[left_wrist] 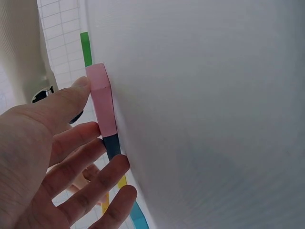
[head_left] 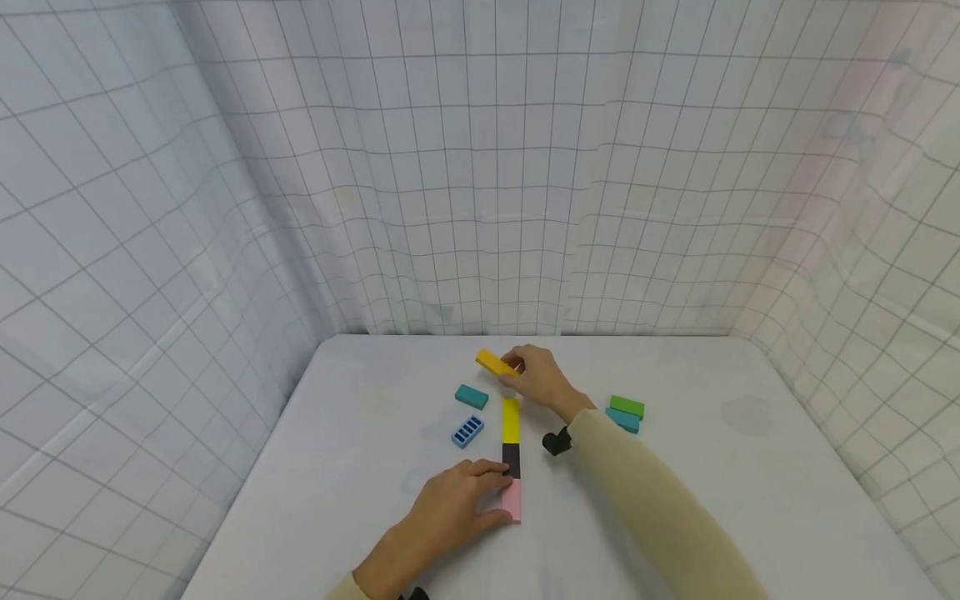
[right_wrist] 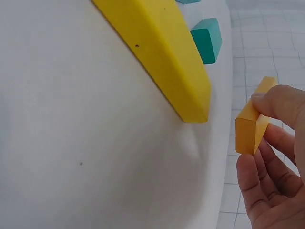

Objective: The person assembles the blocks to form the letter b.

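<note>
My right hand (head_left: 538, 372) pinches an orange-yellow block (head_left: 493, 362) between thumb and fingers, raised above the far part of the table. Below it, a yellow block (head_left: 510, 420), a black block (head_left: 512, 461) and a pink block (head_left: 511, 500) lie end to end in a straight row. My left hand (head_left: 453, 504) rests beside the row, fingers extended. In the left wrist view its thumb touches the pink block (left_wrist: 102, 105) near the near end, and other fingers lie along the pink and black (left_wrist: 111, 145) blocks.
Left of the row lie a teal block (head_left: 472, 397) and a blue block with dark slots (head_left: 468, 431). To the right, a green block (head_left: 627, 407) and a blue-teal block (head_left: 622, 420) lie side by side near my right forearm. Gridded white curtains (head_left: 510, 208) enclose the white table (head_left: 330, 467).
</note>
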A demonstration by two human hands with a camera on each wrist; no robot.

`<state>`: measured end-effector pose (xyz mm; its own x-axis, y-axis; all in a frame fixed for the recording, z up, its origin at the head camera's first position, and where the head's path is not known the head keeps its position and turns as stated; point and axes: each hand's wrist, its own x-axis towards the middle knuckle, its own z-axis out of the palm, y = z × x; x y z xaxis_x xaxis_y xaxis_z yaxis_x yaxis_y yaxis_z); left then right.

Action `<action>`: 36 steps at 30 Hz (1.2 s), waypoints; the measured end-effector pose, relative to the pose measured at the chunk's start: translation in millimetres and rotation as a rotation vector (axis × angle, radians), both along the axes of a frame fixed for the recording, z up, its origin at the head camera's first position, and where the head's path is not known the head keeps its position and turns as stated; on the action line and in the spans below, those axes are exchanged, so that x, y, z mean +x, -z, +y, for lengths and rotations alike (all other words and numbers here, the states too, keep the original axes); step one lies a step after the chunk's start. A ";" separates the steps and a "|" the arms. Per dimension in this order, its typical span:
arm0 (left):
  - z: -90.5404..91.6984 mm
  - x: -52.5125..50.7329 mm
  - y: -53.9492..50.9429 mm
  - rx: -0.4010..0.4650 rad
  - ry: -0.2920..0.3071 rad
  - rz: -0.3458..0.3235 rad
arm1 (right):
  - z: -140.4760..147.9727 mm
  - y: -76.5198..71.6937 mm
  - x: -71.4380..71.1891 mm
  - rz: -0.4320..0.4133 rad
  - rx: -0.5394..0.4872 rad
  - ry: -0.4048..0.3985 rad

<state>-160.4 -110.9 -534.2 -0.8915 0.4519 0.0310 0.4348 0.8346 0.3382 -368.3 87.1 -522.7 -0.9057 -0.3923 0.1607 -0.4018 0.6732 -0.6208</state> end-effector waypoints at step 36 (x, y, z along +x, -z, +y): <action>-0.5 0.6 -2.6 -0.011 0.000 -0.022 | 35.0 26.2 3.0 -0.089 -0.031 -0.003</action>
<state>-159.8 -111.4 -531.6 -0.8920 0.4520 0.0062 0.4272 0.8384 0.3385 -365.3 122.0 -548.9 -0.9158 -0.3911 0.0914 -0.3458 0.6520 -0.6748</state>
